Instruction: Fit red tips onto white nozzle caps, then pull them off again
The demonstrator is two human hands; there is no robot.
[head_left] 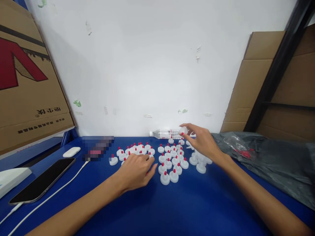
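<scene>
Several white caps with red tips [169, 164] stand in a cluster on the blue table [187, 206]. My left hand [136, 170] rests palm down over the left part of the cluster, fingers curled onto caps beneath it. My right hand [200, 141] reaches over the right part, and its thumb and forefinger pinch one white cap [183, 131] raised near a clear plastic bottle [166, 133] lying on its side by the wall.
A black phone [43, 180] with a white cable [49, 196] and a white earbud case [71, 151] lie at the left. Cardboard boxes [27, 82] lean at left and right. A grey plastic bag [268, 157] holding red parts covers the table's right side.
</scene>
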